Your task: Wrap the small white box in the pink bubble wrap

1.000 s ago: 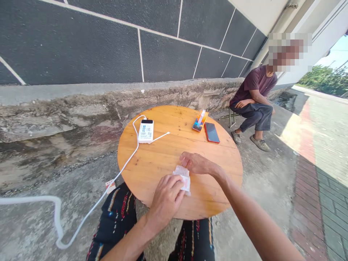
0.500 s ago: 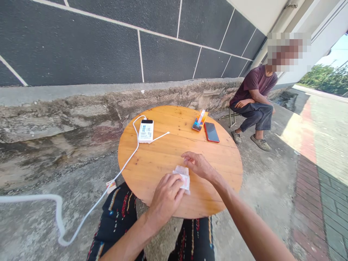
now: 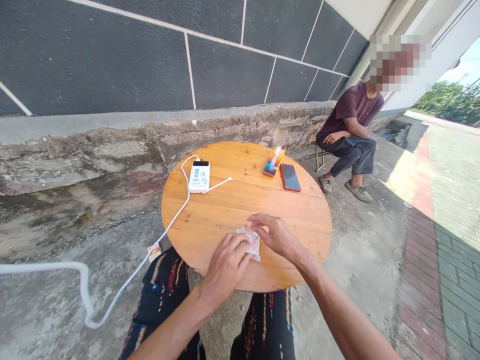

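Note:
On the near part of the round wooden table [image 3: 210, 225] lies a small whitish, see-through packet [image 3: 254, 245] with faint red print. My left hand [image 3: 229, 257] holds it from the left, fingers bent over its side and partly covering it. Just past the packet's upper right edge is my right hand [image 3: 275, 234], its index finger stretched out and its thumb apart. It appears to hold nothing. Whether its fingertips touch the packet I cannot tell.
Farther back stand a white power bank [image 3: 199, 177] with a white cable [image 3: 176, 215] trailing off left, an orange-and-blue box-like item [image 3: 274, 162], and a red-edged phone [image 3: 290, 177]. A person [image 3: 350, 125] sits right of the table; a wall [image 3: 142, 65] rises behind.
My right hand has come slightly lower and closer to the packet, its fingers now over the packet's upper edge. My left hand stays on the packet. The whole view has shifted a little.

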Available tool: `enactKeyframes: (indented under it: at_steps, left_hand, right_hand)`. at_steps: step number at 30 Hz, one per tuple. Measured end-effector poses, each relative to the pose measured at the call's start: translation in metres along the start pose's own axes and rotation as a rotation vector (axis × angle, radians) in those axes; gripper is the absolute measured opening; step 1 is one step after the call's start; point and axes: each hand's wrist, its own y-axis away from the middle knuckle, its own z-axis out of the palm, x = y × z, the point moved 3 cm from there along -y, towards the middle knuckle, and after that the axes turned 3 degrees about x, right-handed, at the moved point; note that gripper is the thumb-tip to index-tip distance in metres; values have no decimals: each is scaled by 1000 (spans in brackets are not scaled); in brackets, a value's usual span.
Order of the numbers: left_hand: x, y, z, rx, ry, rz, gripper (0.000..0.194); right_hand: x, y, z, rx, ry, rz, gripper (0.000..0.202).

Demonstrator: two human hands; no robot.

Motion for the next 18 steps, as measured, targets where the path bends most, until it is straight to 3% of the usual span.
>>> enactKeyframes:
  at_steps: [8, 13, 18]
  left_hand:
    - [0, -1, -1, 7, 24, -3, 16]
    - [-3, 0, 1, 4, 51, -78, 17]
    - [-9, 3, 4, 30, 78, -135, 28]
  right_hand:
    - [-12, 19, 6, 19, 143, -64, 24]
    - [-17, 28, 15, 28, 271, -123, 20]
    - [-28, 41, 17, -34, 394, -285, 38]
